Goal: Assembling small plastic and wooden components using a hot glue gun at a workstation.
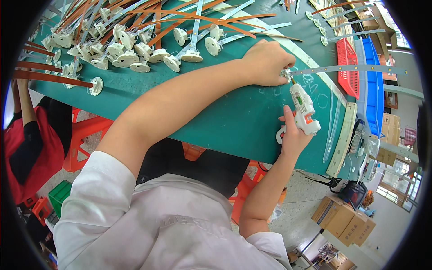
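My left hand [269,63] reaches across the green table and is closed on the end of an LED strip [351,69], where a small whitish fitting shows at the fingertips. The strip runs out to the right over the table's edge. My right hand [294,135] is wrapped round the handle of a white hot glue gun [302,101] with an orange trigger. Its nozzle points up at the fitting, touching it or very close. What lies under my left fingers is hidden.
Many LED strips with round white bases [126,58] are heaped at the left and back. Clear glue sticks [330,128] lie at the right, near a pale edge strip [343,139]. Beyond stand a red basket [345,67] and a blue bin [372,85]. Another person [36,148] sits at the left.
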### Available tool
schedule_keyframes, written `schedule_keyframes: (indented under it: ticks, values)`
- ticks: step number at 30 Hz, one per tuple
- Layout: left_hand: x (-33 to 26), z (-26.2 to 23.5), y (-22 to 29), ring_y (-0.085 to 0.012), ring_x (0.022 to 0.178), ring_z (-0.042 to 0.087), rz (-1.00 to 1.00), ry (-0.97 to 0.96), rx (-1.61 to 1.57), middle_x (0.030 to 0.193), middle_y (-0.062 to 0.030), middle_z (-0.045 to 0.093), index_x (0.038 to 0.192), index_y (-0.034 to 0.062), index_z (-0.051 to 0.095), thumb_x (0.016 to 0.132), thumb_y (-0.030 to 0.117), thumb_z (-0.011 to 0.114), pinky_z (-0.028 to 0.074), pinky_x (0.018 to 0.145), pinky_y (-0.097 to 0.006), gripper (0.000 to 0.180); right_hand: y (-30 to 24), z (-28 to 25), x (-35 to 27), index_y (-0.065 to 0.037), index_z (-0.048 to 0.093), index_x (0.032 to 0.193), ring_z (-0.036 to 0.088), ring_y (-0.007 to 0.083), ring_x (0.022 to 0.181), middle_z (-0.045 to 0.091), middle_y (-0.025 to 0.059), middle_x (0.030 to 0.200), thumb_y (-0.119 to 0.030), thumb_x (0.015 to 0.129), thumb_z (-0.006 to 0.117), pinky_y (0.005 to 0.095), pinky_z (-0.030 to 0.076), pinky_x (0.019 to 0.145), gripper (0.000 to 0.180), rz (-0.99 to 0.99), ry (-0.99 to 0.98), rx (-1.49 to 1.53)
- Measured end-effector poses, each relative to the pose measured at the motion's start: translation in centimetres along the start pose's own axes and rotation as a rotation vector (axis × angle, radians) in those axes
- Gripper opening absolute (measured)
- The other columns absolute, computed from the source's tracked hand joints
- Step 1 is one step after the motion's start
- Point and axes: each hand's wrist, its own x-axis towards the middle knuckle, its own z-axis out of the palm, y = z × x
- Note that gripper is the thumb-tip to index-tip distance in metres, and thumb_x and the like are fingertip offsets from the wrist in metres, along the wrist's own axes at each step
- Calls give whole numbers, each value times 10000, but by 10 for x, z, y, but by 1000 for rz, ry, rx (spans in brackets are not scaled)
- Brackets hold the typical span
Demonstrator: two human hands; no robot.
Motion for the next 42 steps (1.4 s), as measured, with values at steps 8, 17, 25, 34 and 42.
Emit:
schedule_keyframes:
  ticks: [8,17,25,34,42]
  values:
    - [-2,0,4,-230,918,635,20,27,47,898,24,716,989,131,702,719,300,833,515,807,-385,345,-1,1,1,26,661,912,669,140,631,663,61,764,-113,817,818,271,499,578,231,1,21,-44]
    - [-2,-3,4,-268,1019,648,-17,-39,27,952,-31,728,1054,153,715,754,379,815,479,886,-433,388,1,2,-2,36,655,881,672,146,627,668,67,754,-123,811,825,281,509,584,243,-36,46,-89]
    - [-3,4,4,-225,961,639,89,48,149,947,21,742,1153,175,691,759,329,830,511,827,-376,445,0,2,-5,46,656,887,665,141,624,670,65,748,-131,805,831,278,501,584,263,-33,31,-123]
    - [-1,2,7,-263,994,639,-12,-10,59,934,4,740,1105,173,707,746,423,837,493,854,-417,455,2,0,-6,37,655,864,651,126,622,659,57,727,-114,803,831,274,489,580,239,-86,-3,-97]
    - [-1,-7,-2,-265,1008,634,100,-68,75,969,-23,740,1168,182,692,755,375,794,494,874,-413,467,2,1,-5,30,656,869,644,122,626,658,55,734,-107,804,829,272,486,577,230,-61,3,-72]
